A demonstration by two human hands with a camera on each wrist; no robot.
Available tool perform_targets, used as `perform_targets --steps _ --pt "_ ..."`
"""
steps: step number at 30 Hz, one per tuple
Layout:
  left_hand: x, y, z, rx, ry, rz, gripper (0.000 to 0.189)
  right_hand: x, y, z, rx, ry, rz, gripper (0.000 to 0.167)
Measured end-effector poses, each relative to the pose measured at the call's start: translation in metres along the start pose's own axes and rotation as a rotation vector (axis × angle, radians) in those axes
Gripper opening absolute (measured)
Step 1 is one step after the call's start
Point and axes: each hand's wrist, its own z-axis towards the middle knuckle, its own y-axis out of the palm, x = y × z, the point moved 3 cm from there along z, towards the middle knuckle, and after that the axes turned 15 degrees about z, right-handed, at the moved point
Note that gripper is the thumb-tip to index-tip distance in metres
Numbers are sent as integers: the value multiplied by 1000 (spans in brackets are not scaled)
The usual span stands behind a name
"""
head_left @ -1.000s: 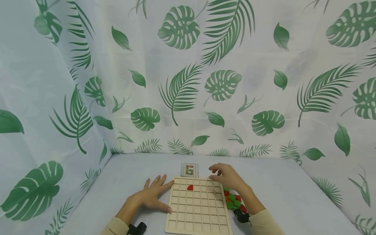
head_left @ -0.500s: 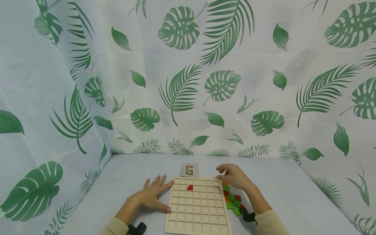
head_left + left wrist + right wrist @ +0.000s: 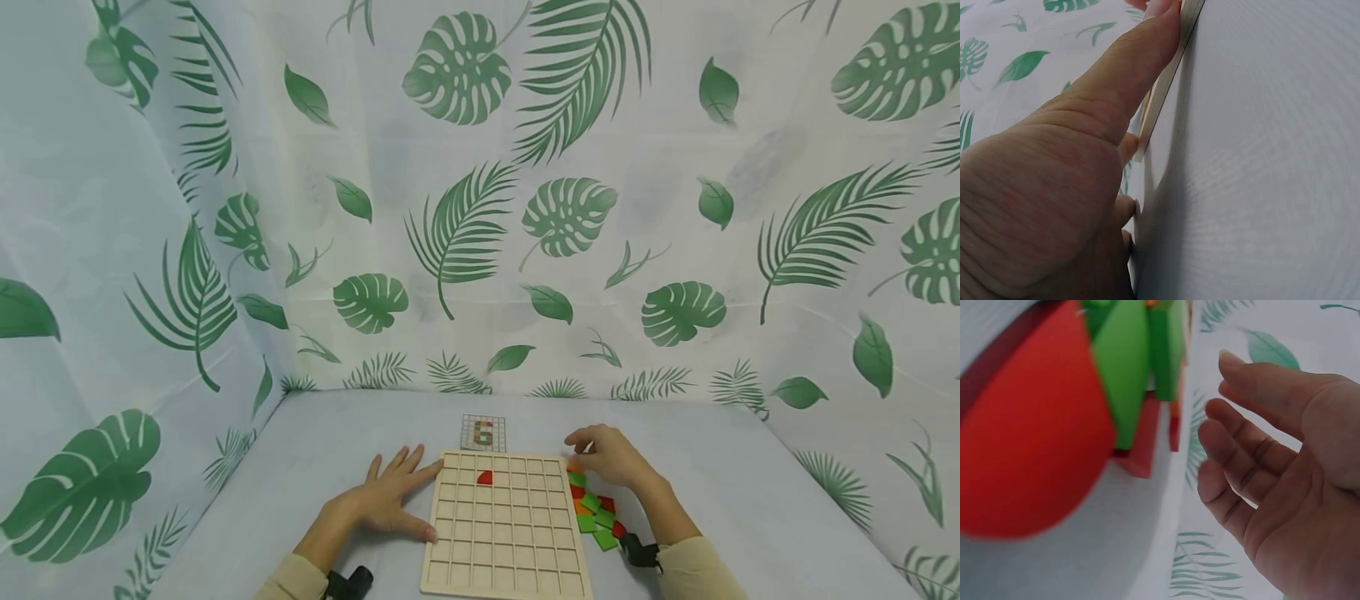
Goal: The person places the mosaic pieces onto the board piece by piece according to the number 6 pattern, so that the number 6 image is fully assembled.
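Observation:
A pale wooden grid board [image 3: 510, 525] lies on the table, with one red quarter-round tile [image 3: 485, 477] in an upper cell. My left hand [image 3: 386, 500] rests at the board's left edge, fingers spread, thumb and index finger touching the rim. In the left wrist view the thumb [image 3: 1129, 69] lies along the board's side. Beyond the board's upper right corner hovers my right hand [image 3: 611, 454], its fingers loosely bent. The right wrist view shows nothing between them. Under and near it is a pile of green tiles [image 3: 604, 540], red tiles [image 3: 1035, 437] and orange tiles.
A small printed card [image 3: 483, 433] with a coloured figure on a grid lies just behind the board. Leaf-patterned cloth [image 3: 570, 250] hangs around the back and sides of the pale table [image 3: 750, 500]. Small black wrist cameras sit at both wrists.
My right hand has moved rightward from above the board's upper right edge to over the far end of the tile pile. The left hand and the board have stayed in place.

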Motion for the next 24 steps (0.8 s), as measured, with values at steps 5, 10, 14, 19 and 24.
perform_targets --steps 5,10,14,19,24 --pt "1 -1 0 4 7 -3 113 8 2 -1 -16 -2 -32 26" --pt "0 -2 0 4 8 -7 114 13 6 1 -24 -9 -77 13" --pt "0 -2 0 5 11 -6 114 14 7 2 -25 -17 -79 6" --pt "-1 -1 -1 8 16 -6 114 12 10 3 -40 -50 -78 15" --pt "-1 -1 -1 8 17 -3 113 10 11 3 -41 -49 -76 16"
